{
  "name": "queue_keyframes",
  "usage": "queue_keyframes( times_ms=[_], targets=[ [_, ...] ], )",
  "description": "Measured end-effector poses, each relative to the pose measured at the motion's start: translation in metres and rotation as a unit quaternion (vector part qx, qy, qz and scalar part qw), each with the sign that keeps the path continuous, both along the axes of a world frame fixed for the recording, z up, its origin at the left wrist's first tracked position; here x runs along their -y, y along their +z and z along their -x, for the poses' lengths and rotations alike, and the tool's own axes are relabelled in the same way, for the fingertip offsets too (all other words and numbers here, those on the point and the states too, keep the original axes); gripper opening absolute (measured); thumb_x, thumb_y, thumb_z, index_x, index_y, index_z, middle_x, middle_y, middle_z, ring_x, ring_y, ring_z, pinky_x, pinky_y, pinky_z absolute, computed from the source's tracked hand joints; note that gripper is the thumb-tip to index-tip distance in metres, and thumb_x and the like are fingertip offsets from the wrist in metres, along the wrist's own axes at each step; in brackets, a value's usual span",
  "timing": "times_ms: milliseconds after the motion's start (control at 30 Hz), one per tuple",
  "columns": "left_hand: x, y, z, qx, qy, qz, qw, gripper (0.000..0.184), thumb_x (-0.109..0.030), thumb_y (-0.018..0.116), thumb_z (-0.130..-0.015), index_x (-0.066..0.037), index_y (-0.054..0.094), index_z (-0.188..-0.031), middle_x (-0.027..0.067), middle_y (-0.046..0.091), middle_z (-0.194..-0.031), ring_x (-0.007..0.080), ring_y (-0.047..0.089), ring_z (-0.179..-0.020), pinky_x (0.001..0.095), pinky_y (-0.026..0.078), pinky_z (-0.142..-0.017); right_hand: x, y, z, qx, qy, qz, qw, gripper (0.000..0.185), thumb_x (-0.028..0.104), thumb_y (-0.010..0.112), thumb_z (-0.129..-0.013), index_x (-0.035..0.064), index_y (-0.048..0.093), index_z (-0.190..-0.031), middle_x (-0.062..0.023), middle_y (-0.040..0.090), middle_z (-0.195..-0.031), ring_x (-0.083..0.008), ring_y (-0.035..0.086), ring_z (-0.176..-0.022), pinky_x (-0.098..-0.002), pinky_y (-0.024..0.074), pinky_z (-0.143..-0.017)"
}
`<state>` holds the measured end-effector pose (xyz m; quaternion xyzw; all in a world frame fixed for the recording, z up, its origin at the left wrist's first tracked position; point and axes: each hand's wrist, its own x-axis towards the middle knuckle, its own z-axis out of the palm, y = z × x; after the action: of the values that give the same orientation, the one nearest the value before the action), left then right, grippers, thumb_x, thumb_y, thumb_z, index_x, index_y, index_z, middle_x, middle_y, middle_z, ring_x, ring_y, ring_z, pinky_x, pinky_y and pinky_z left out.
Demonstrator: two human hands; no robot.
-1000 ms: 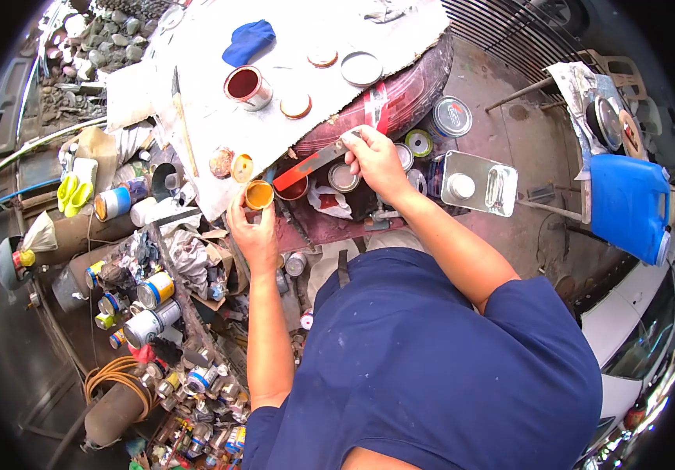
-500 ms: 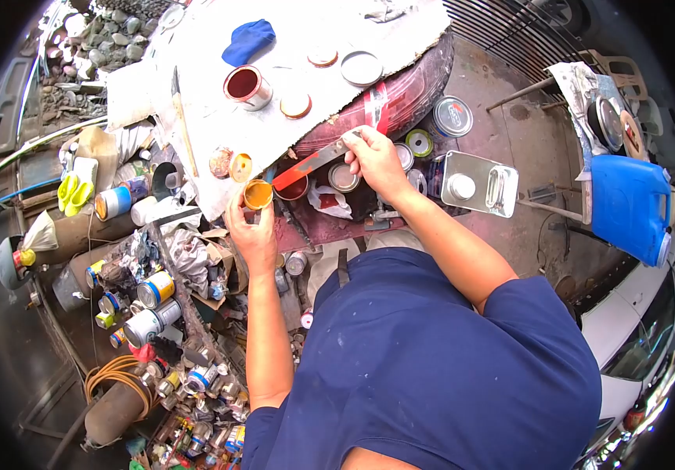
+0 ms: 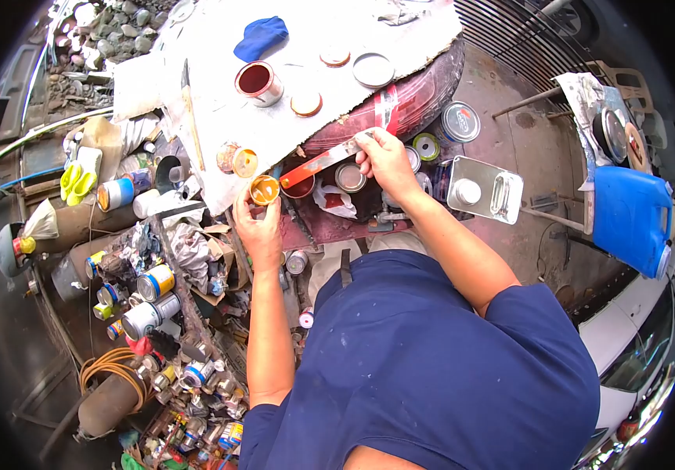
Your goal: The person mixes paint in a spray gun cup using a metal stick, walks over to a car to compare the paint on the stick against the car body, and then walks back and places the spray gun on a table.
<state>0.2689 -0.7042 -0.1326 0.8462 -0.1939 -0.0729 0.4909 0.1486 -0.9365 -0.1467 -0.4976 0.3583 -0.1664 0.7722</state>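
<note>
My left hand (image 3: 259, 239) holds a small open can of orange-yellow paint (image 3: 265, 190) by its sides, its mouth facing up. In my right hand (image 3: 388, 166) is the end of a flat metal strip (image 3: 323, 162), coated in red paint along its lower part, with an orange dab at the tip. That tip is close to the small can's right rim. Below the strip sits an open can of dark red paint (image 3: 298, 187), partly covered. A round lid with orange paint inside (image 3: 244, 162) lies on the white board just beyond my left hand.
On the white board (image 3: 220, 94) stand an open dark red paint can (image 3: 258, 83), several lids, a blue cloth (image 3: 261, 39) and a brush (image 3: 191, 113). A metal rectangular can (image 3: 484, 188) and a blue jerrycan (image 3: 629, 219) are at right. Many cans crowd the left.
An orange dab now shows on the strip's tip, and the paint surface in the small can looks streaked. My hands keep nearly the same places; the view has shifted slightly.
</note>
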Motion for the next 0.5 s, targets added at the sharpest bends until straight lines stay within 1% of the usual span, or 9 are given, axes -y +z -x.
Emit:
queue_keyframes(
  times_ms=[67,167,200,300,333,433,467,500],
  targets=[
    [-0.002,-0.01,0.0,-0.046,0.019,0.045,0.998,0.046,-0.005,0.076,-0.083,-0.002,0.06,-0.126,0.008,0.06,-0.117,0.0171,0.06,-0.101,0.0307,0.049,-0.087,0.0,-0.005,0.001,0.006,-0.002,-0.001,1.0,0.018,0.021,0.057,-0.101,0.0056,0.061,-0.093,-0.0002,0.06,-0.071,-0.0061,0.053,-0.054,-0.0221,0.0426,-0.05],
    [-0.003,-0.016,0.0,-0.054,0.014,0.065,0.996,0.047,-0.004,0.076,-0.083,-0.002,0.059,-0.127,0.0081,0.059,-0.117,0.0159,0.06,-0.1,0.0293,0.051,-0.083,0.0,-0.005,0.002,0.001,-0.003,-0.01,1.0,0.017,0.021,0.057,-0.101,0.0062,0.061,-0.094,-0.0002,0.06,-0.071,-0.0061,0.053,-0.054,-0.0214,0.0424,-0.05],
    [-0.002,-0.016,0.001,-0.061,0.014,0.071,0.996,0.047,-0.004,0.075,-0.084,-0.002,0.059,-0.128,0.0073,0.059,-0.118,0.0143,0.061,-0.097,0.0277,0.051,-0.08,0.0,-0.003,0.002,-0.004,-0.003,-0.011,1.0,0.017,0.021,0.057,-0.101,0.0063,0.061,-0.093,-0.0003,0.06,-0.071,-0.0061,0.053,-0.054,-0.0212,0.0424,-0.049],
    [0.0,-0.014,0.006,-0.097,0.035,0.099,0.99,0.047,-0.004,0.076,-0.084,-0.002,0.06,-0.128,0.0053,0.06,-0.116,0.0108,0.06,-0.094,0.0266,0.051,-0.08,0.001,0.001,0.002,-0.022,0.0,-0.017,1.0,0.018,0.022,0.056,-0.102,0.0068,0.061,-0.094,-0.0002,0.061,-0.071,-0.0057,0.054,-0.054,-0.0198,0.042,-0.049],
    [0.001,-0.009,0.009,-0.109,0.04,0.089,0.989,0.047,-0.005,0.076,-0.084,-0.003,0.061,-0.129,0.0031,0.061,-0.114,0.0073,0.058,-0.089,0.0243,0.049,-0.076,0.001,0.001,0.002,-0.024,-0.003,-0.017,1.0,0.018,0.022,0.057,-0.101,0.0065,0.061,-0.093,-0.0002,0.06,-0.071,-0.006,0.054,-0.054,-0.0202,0.042,-0.048],
    [0.002,-0.013,0.011,-0.164,0.042,0.151,0.974,0.047,-0.008,0.076,-0.085,-0.004,0.061,-0.13,0.0012,0.062,-0.113,0.006,0.056,-0.086,0.0228,0.047,-0.072,0.002,-0.002,0.002,-0.022,-0.007,-0.021,1.0,0.018,0.022,0.057,-0.101,0.0059,0.06,-0.093,-0.0003,0.06,-0.07,-0.0063,0.054,-0.053,-0.0206,0.0422,-0.048],
    [-0.003,-0.023,0.011,-0.135,0.046,0.11,0.984,0.047,-0.011,0.076,-0.087,-0.004,0.061,-0.131,0.0001,0.061,-0.113,0.007,0.056,-0.085,0.0222,0.045,-0.071,0.002,-0.003,0.002,-0.024,-0.007,-0.022,0.999,0.018,0.022,0.058,-0.1,0.0058,0.061,-0.094,-0.0003,0.06,-0.07,-0.0064,0.054,-0.053,-0.0206,0.0423,-0.048],
    [-0.002,-0.024,0.011,-0.125,0.045,0.116,0.984,0.047,-0.011,0.076,-0.087,-0.005,0.061,-0.131,0.0,0.061,-0.113,0.0074,0.056,-0.086,0.0224,0.044,-0.072,0.002,-0.004,0.002,-0.025,-0.008,-0.022,0.999,0.018,0.022,0.058,-0.1,0.0058,0.061,-0.094,-0.0004,0.06,-0.07,-0.0065,0.054,-0.053,-0.0206,0.0424,-0.048]
  ],
)
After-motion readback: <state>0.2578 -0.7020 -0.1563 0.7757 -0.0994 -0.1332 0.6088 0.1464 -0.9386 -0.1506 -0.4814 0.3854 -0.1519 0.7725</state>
